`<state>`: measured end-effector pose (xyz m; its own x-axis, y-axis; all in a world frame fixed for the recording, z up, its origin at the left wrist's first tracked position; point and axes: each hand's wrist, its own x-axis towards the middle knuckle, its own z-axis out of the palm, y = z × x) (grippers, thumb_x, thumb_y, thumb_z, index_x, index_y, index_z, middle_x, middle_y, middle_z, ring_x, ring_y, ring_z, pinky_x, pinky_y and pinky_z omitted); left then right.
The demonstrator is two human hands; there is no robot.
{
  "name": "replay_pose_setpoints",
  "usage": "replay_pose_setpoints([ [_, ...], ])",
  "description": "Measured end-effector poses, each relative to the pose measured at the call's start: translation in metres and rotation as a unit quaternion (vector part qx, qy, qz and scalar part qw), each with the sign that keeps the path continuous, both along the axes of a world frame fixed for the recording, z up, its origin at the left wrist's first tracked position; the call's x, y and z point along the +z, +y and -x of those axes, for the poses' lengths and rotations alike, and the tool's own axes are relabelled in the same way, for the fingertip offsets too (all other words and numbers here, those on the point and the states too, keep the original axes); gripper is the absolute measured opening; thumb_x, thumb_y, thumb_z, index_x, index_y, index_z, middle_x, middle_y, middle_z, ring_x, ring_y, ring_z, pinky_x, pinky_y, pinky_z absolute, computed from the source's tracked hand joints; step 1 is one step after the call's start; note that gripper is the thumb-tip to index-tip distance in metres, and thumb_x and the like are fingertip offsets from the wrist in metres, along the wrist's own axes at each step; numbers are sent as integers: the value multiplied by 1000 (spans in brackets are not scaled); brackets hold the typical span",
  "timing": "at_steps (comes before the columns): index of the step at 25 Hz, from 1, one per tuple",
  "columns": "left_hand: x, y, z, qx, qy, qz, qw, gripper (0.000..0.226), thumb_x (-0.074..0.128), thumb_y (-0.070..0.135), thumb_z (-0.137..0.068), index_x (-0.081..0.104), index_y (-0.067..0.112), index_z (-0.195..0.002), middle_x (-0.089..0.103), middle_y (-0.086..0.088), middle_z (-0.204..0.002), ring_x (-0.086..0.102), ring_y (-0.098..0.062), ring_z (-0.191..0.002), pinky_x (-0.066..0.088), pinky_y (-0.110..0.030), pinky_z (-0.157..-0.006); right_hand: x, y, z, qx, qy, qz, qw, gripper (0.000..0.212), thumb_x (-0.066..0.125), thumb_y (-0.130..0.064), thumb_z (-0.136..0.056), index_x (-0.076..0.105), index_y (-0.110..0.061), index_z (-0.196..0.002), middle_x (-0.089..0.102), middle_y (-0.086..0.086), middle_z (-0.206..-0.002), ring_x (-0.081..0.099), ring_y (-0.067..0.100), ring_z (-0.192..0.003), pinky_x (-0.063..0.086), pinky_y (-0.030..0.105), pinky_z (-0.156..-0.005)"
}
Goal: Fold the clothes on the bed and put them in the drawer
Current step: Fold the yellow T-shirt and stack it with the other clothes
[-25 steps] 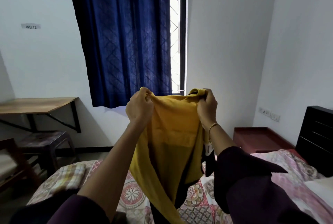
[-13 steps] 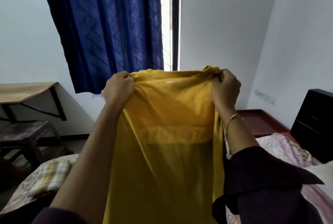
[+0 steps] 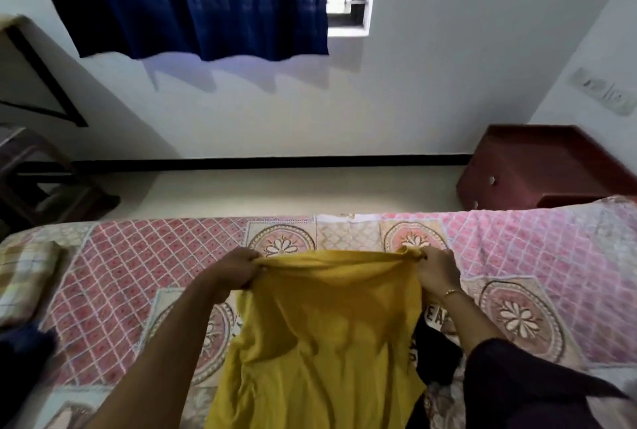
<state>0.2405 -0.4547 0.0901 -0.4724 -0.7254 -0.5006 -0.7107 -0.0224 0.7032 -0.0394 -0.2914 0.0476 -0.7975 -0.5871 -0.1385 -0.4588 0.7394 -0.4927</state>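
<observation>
Two hands stretch a yellow garment over a patterned bed.

The bed [image 3: 138, 256] spreads wide beneath the grip, its far edge just beyond the knuckles. A red-brown drawer unit [image 3: 537, 166], closed, stands far right past that edge. The yellow garment [image 3: 320, 342] hangs toward the viewer, its top edge pinched by the left hand [image 3: 238, 268] and right hand [image 3: 436, 268]. Dark clothing [image 3: 436, 356] lies below the right wrist.

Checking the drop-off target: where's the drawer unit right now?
Head view, far right: the dark red drawer unit stands on the floor against the wall, beyond the bed's far edge, under the wall sockets.
</observation>
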Motion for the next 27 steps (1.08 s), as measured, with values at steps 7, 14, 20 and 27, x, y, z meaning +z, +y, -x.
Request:
replay_pose_setpoints([
  [7, -135, -91, 93, 204, 78, 194, 957, 21, 49, -11, -79, 64, 1, -87, 57, -12, -86, 52, -23, -82, 40, -28, -68, -103, -108, 52, -49, -75, 45, 995, 22, 47, -4, -88, 63, 2, -102, 59, 28, -112, 54, 40, -107, 42, 36, -83],
  [14, -270, -72, 111, -1, -70, 397, 915, 48, 51, 31, -81, 55, -2, -115, 47, -29, -122, 41, -47, -121, 35, -57, -98, -221, -105, 29, 83, 110, -58, 989, 58, 27, -32, -98, 7, -17, -151, 16, 10, -155, 22, 32, -139, 21, 41, -109],
  [20, -257, -73, 103, -33, -37, 350, 935, 53, 59, 22, -89, 41, 2, -134, 22, -22, -148, 12, -39, -141, 17, -45, -113, -214, -104, 38, 154, 77, -175, 969, 60, 30, -29, -101, -5, -28, -150, 6, 5, -157, 8, 35, -143, 16, 46, -113],
  [27, -238, 63, 8, 75, -57, 446, 890, 40, 53, 23, -73, 61, -2, -103, 57, -28, -107, 57, -47, -98, 47, -53, -84, -187, 10, -63, 124, 54, -52, 990, 50, 53, -5, -87, 43, -7, -135, 44, 20, -132, 40, 37, -122, 34, 40, -100],
])
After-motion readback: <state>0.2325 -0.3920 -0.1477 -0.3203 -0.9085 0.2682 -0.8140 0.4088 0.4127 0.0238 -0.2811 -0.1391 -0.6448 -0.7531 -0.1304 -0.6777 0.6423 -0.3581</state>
